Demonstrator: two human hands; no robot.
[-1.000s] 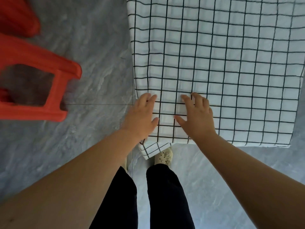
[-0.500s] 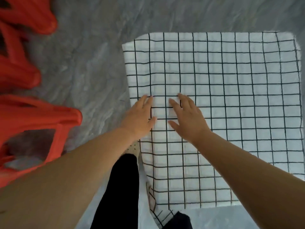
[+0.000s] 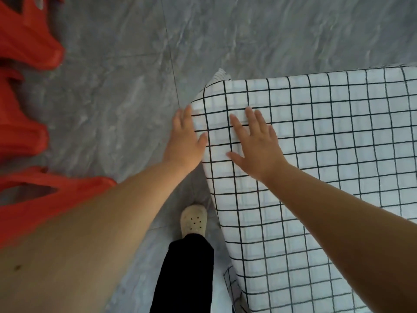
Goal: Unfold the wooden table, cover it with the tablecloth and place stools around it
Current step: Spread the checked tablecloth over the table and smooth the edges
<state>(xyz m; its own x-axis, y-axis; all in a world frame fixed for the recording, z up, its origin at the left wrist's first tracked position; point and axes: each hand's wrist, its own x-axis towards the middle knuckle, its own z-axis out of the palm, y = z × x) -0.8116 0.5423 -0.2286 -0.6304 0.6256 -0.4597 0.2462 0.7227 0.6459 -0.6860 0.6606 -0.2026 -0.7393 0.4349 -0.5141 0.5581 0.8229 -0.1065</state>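
A white tablecloth (image 3: pixel 327 143) with a black grid pattern covers the table on the right; the wooden top is hidden under it. My right hand (image 3: pixel 255 143) lies flat on the cloth near its left edge, fingers spread. At that same left edge my left hand (image 3: pixel 185 141) rests open, its thumb touching the cloth where it folds down. The far left corner of the cloth hangs over the table corner. Red plastic stools (image 3: pixel 27 123) stand together on the floor at the left.
Grey marbled floor tiles (image 3: pixel 126 91) lie between the stools and the table. My leg in black trousers and a cream perforated shoe (image 3: pixel 194 220) stands close to the table's left side.
Both hands have slid along the cloth toward the table's left edge and far corner. The view has swung, so the table now sits further right and the stools appear higher up at left.
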